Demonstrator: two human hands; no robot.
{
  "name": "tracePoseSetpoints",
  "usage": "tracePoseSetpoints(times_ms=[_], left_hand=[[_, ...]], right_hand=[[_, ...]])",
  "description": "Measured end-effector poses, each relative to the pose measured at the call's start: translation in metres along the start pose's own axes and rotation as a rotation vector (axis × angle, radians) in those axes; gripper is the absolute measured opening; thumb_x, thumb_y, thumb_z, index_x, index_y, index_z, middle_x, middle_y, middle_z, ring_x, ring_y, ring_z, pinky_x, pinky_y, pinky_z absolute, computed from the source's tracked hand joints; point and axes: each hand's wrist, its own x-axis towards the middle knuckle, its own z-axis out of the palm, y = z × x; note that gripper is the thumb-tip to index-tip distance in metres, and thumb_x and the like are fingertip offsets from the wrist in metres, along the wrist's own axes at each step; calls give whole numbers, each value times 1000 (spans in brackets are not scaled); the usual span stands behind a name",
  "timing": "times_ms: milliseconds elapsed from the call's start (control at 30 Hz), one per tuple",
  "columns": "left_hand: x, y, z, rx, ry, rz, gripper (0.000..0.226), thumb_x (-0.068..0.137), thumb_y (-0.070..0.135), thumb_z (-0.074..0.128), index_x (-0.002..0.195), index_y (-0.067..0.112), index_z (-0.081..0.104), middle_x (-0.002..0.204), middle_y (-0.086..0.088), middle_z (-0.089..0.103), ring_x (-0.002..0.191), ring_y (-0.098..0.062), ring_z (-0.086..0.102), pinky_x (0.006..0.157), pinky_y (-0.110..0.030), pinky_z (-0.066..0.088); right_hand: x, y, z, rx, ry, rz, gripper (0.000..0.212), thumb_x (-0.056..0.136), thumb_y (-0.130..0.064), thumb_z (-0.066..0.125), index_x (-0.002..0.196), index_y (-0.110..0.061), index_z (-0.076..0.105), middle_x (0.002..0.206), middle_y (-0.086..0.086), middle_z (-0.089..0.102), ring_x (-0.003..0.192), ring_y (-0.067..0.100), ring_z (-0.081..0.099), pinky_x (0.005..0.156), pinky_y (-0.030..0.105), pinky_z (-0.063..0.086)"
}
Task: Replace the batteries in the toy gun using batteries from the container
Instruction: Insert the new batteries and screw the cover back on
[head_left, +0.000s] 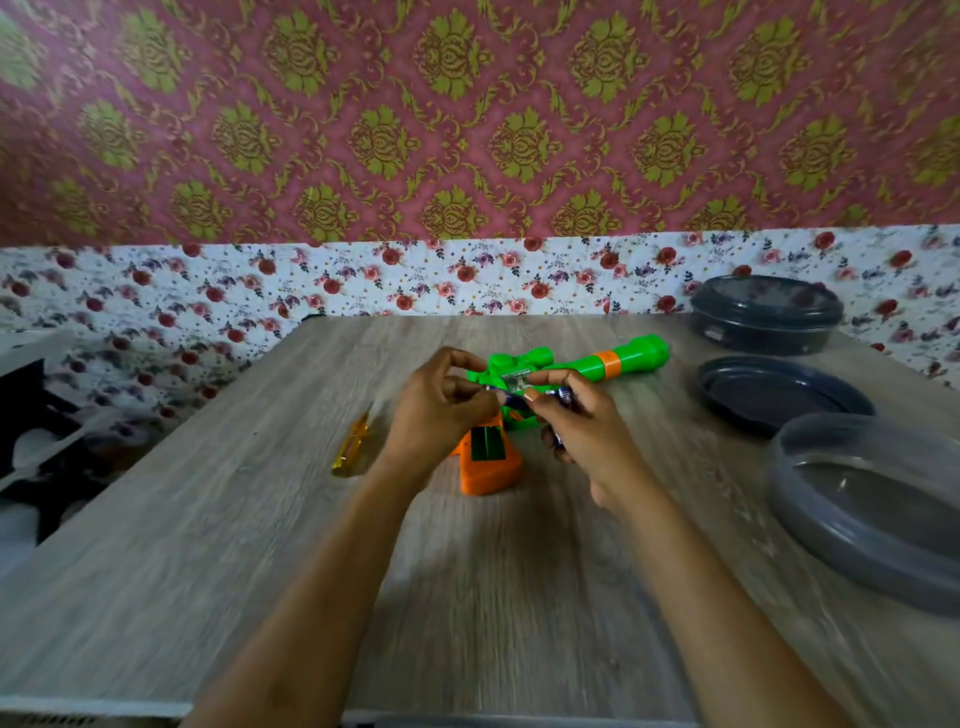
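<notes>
Left hand (441, 410) curled, fingertips pinching end of blue battery (511, 399). Right hand (582, 431) pinches same battery's other end, more batteries clutched in palm. Both above toy gun (545, 379) lying at table (208, 519) centre: long axis 8-to-2 o'clock, green barrel toward 2, orange grip toward 6, battery slot open. Screwdriver (353, 447) at 9 o'clock of gun.

The toy gun (597, 361) is green and orange, the screwdriver (352, 447) yellow, the containers (766, 314) dark grey, the wallpaper (467, 114) pink with green damask.

Yellow screwdriver (352, 445) on wooden table (208, 519)
</notes>
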Motion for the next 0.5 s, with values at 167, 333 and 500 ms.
tracePoseSetpoints(times_ms=[167, 333, 500], left_hand=[[-2, 3, -1, -61, -2, -3, 18, 78, 6, 72, 86, 11, 57, 73, -8, 71, 68, -19, 69, 67, -30, 57], [-3, 2, 2, -74, -4, -3, 8, 79, 5, 71, 80, 8, 63, 72, -8, 70, 63, -13, 67, 64, -22, 57], [-4, 2, 4, -1, -58, 18, 3, 83, 3, 67, 85, 6, 68, 80, -7, 70, 66, -3, 67, 65, -14, 55]], right_hand=[[0, 2, 2, -99, -111, -108, 8, 85, -7, 63, 84, -15, 59, 45, -20, 54, 41, -9, 48, 43, 6, 33], [4, 11, 4, -179, -91, -125, 9, 81, -14, 67, 76, -16, 60, 62, -5, 58, 41, -5, 48, 44, 8, 32], [5, 12, 3, -148, -49, -66, 6, 83, -13, 65, 85, -7, 64, 67, 4, 59, 38, -3, 46, 39, 12, 33]])
